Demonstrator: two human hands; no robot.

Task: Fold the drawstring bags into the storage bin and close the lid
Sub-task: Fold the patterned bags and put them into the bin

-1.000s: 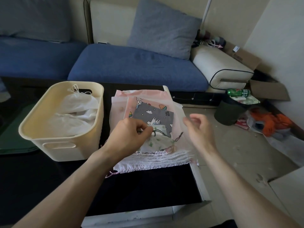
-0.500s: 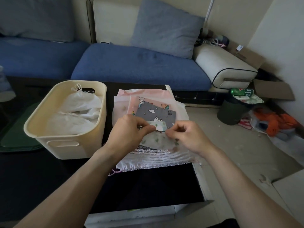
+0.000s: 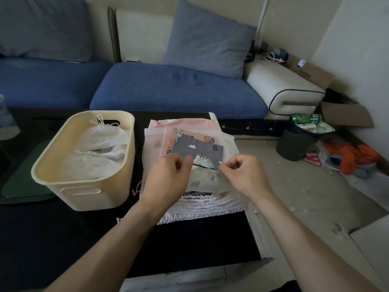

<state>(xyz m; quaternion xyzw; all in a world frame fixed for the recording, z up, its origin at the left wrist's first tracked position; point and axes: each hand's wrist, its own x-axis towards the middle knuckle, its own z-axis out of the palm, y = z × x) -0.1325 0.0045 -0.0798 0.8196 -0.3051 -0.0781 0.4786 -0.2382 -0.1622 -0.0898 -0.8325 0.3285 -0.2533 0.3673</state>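
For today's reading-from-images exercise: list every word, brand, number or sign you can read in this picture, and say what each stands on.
"ein": white letters on the green can lying on top of the dark bin; the rest of the word is out of sight.
Small dark print on the grey cloud-pattern bag: too small to read.
White label on the cardboard box: too blurred to read.

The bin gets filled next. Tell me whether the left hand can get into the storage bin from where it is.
Probably yes. The storage bin stands open-topped, no lid on it, just left of the left hand, with nothing between them. But that hand is pinching the green-print bag together with the right hand.
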